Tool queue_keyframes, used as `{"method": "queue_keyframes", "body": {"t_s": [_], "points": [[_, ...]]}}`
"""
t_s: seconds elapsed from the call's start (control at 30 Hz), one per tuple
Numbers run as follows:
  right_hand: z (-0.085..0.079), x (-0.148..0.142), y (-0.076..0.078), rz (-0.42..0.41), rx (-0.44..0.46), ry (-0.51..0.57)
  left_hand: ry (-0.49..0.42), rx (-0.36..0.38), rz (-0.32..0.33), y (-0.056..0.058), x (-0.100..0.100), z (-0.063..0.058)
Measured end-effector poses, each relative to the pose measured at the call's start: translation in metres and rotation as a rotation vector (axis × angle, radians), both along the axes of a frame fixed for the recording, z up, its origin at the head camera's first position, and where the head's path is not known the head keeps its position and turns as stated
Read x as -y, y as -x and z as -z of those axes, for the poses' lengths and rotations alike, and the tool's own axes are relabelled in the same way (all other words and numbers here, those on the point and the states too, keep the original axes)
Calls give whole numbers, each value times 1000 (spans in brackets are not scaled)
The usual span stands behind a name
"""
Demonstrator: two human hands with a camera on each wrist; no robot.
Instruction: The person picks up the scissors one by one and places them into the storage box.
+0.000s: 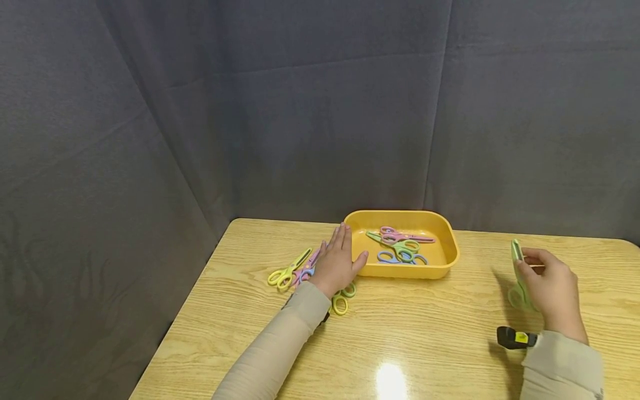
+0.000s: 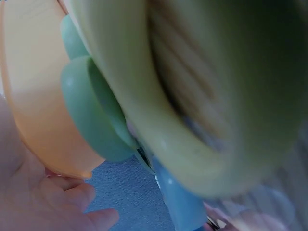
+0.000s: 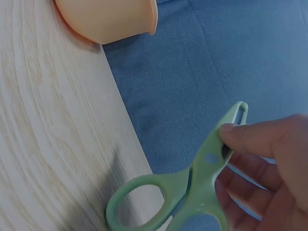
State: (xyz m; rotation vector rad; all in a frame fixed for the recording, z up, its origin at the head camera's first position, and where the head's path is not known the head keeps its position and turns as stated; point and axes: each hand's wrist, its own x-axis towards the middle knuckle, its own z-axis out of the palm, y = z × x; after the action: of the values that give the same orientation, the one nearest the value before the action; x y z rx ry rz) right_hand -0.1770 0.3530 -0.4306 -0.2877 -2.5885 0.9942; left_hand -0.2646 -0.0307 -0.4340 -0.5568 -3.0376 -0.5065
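Over at the right of the table, my right hand (image 1: 555,291) pinches green scissors (image 3: 204,166) by the blade end, thumb on one side and fingers behind. Their handle loops hang downward. My left hand (image 1: 336,265) reaches with straight fingers to the left side of a yellow tray (image 1: 400,271). Beneath that hand and wrist lies a pile of scissors, partly hidden: yellow scissors (image 1: 286,274) at its left, pink and blue ones beside them, a yellow handle loop (image 1: 340,305) and a green one (image 2: 96,110) on the right. Inside the tray lie pink scissors (image 1: 422,239), green scissors (image 1: 397,244) and blue scissors (image 1: 386,257).
The wood-grain table (image 1: 425,333) runs back to a dark grey curtain (image 1: 325,122). A black wrist camera (image 1: 512,338) with a yellow mark sticks out from the right sleeve. Light glares off the table near the front.
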Motion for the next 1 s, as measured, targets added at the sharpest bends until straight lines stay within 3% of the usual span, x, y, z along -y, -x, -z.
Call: {"method": "queue_keyframes", "body": {"t_s": [0.3, 1.0], "points": [[-4, 8, 1, 42, -84, -1, 7, -4, -2, 1, 0, 0], [-14, 21, 6, 72, -161, 57, -6, -13, 3, 2, 1, 4]]}}
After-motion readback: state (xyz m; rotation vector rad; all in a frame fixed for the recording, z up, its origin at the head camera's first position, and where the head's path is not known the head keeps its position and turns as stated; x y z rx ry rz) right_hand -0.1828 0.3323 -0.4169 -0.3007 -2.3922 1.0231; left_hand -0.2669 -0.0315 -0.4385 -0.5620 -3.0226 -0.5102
